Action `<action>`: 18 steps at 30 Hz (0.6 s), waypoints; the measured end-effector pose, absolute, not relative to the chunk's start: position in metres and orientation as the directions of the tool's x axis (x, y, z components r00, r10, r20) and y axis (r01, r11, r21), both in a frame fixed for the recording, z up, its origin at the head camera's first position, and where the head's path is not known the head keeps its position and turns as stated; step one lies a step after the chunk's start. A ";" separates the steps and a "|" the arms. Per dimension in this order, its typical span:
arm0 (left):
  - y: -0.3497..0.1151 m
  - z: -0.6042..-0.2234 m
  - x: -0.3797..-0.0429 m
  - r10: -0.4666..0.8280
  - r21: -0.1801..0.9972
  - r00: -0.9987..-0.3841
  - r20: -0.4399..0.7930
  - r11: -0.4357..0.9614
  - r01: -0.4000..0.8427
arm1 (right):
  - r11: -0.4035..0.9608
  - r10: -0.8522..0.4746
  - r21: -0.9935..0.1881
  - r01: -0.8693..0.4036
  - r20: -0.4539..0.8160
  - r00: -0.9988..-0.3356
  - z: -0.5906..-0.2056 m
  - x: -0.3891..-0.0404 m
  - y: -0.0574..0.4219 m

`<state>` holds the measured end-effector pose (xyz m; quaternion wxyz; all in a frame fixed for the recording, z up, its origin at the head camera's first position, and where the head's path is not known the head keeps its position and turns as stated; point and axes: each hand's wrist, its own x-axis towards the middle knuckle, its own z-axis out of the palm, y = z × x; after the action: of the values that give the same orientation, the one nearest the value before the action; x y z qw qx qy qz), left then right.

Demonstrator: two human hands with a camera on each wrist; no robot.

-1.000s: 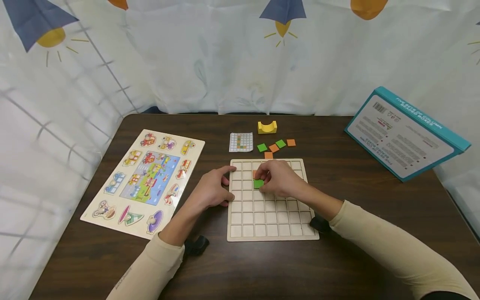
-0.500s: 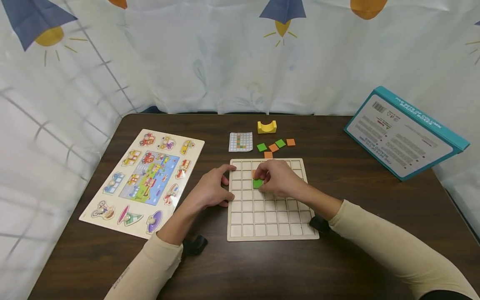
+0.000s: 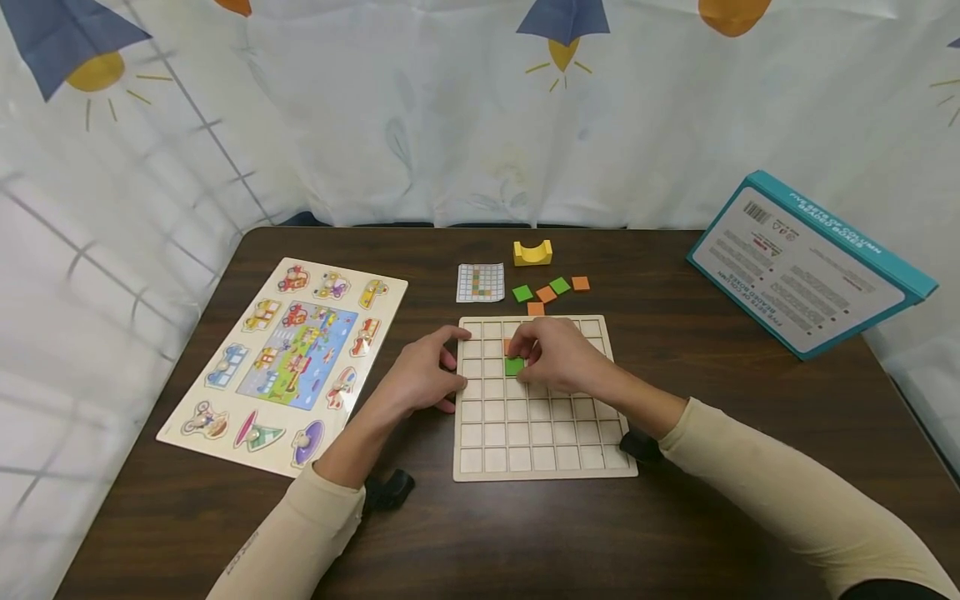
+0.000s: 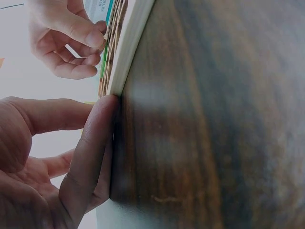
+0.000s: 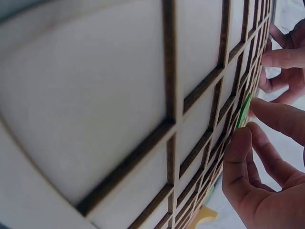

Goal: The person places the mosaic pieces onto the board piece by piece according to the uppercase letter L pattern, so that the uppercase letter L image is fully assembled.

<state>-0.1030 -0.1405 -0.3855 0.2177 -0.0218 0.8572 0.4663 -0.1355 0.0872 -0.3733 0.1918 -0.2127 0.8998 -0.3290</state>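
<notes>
A pale wooden grid board (image 3: 517, 459) lies flat on the dark table. My right hand (image 3: 562, 358) is over its upper part, pinching a green square tile (image 3: 513, 367) between thumb and index finger. In the right wrist view this green tile (image 5: 244, 109) sits at a slant at the grid cells. Just above it on the board, an orange tile (image 3: 507, 346) is partly covered by my fingers. My left hand (image 3: 423, 371) rests at the board's left edge, thumb and fingers spread along it; the left wrist view shows a fingertip against the rim.
Beyond the board lie several loose orange and green tiles (image 3: 522, 293), a small printed grid card (image 3: 480, 283) and a yellow curved block (image 3: 532, 253). A picture puzzle board (image 3: 225, 454) is on the left, a teal-edged box (image 3: 810, 258) at the right.
Both hands keep their places at the board, and the green tile stays at the same cell. The whole view shifts very slightly.
</notes>
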 end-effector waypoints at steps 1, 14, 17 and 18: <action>-0.141 -0.385 -0.103 0.164 0.791 -0.905 -0.392 0.562 -0.241 | 0.690 -0.511 -0.676 -0.259 -0.203 -0.835 -0.373 -0.136 0.088; -0.143 -0.386 -0.106 0.137 0.800 -0.906 -0.400 0.535 -0.272 | 0.694 -0.491 -0.671 -0.261 -0.176 -0.853 -0.364 -0.144 0.101; -0.144 -0.387 -0.107 0.131 0.798 -0.903 -0.409 0.531 -0.285 | 0.689 -0.477 -0.678 -0.257 -0.157 -0.865 -0.363 -0.147 0.107; -0.144 -0.387 -0.107 0.129 0.799 -0.902 -0.411 0.528 -0.289 | 0.685 -0.474 -0.681 -0.258 -0.149 -0.868 -0.364 -0.149 0.108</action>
<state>-0.1073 -0.1442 -0.3866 0.2159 -0.0472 0.8469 0.4836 -0.1486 0.1085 -0.3636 0.1586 -0.2023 0.9042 -0.3411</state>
